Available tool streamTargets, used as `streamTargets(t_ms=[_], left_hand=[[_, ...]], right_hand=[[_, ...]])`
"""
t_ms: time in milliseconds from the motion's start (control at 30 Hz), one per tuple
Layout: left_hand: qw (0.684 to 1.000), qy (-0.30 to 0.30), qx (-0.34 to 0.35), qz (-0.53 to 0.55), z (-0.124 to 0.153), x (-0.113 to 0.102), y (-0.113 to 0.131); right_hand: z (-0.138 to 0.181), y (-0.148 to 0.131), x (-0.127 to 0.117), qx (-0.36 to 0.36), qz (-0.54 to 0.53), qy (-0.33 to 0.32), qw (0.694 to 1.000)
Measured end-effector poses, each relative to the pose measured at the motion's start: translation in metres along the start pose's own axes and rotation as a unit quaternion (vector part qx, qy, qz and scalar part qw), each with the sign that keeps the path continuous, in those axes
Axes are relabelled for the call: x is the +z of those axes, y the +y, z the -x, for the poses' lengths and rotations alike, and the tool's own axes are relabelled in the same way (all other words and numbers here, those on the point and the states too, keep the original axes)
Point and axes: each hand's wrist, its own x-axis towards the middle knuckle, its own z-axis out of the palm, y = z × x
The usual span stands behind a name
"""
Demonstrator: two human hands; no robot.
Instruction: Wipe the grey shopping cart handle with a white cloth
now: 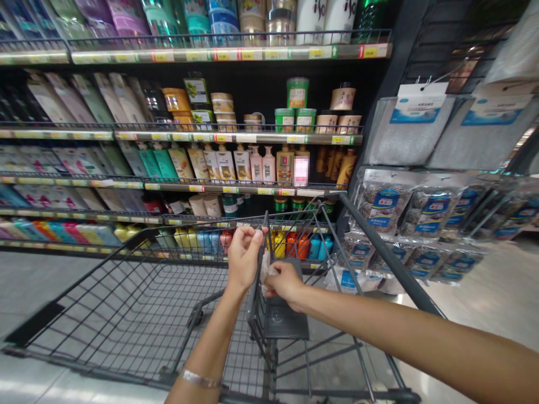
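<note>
A dark grey wire shopping cart (138,314) stands in front of me. My left hand (244,255) is closed at the upper edge of the cart's inner wire divider, with the thumb and fingertips pressed together there. Just below and to the right, my right hand (287,284) pinches a crumpled, whitish tissue (266,269) against the same divider. Part of the tissue is hidden behind the fingers. Under the right hand is the cart's flat plastic child seat flap (286,322). I cannot tell whether the left fingers also touch the tissue.
Behind the cart stand store shelves (236,137) with rows of bottles and jars. Packs of scouring pads (383,202) and grey cleaning cloths (404,134) hang close to the cart's handle bar (391,261) on the right. Tiled floor (25,280) shows at left.
</note>
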Motion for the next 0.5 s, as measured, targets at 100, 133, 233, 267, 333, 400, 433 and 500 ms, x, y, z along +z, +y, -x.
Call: streamTargets(t_ms=[100,133,233,267,333,400,433,500], left_hand=[[1.000,0.005,0.006,-0.010,0.001,0.001,0.001],[1.000,0.005,0.005,-0.010,0.001,0.001,0.002],[1.000,0.002,-0.004,-0.005,0.001,0.002,0.002],[1.000,0.001,-0.005,-0.006,0.001,0.002,0.002],[1.000,0.002,-0.003,-0.011,0.000,0.001,0.003],[1.000,0.005,0.003,-0.014,-0.002,0.000,0.003],[1.000,0.007,0.006,-0.015,-0.003,-0.001,0.003],[1.000,0.010,0.009,-0.014,-0.004,-0.002,0.003]], right_hand=[[0.008,-0.006,-0.007,-0.002,-0.042,-0.044,0.998],[0.008,-0.009,-0.008,-0.003,-0.059,-0.058,0.997],[-0.002,-0.012,-0.009,-0.020,-0.073,-0.053,0.996],[-0.007,-0.012,-0.007,-0.028,-0.067,-0.042,0.996],[-0.020,-0.009,-0.002,-0.040,-0.049,-0.021,0.998],[-0.033,-0.005,0.004,-0.044,-0.031,-0.006,0.999],[-0.040,-0.003,0.007,-0.045,-0.021,0.003,0.999],[-0.051,0.003,0.010,-0.044,-0.001,0.023,0.999]])
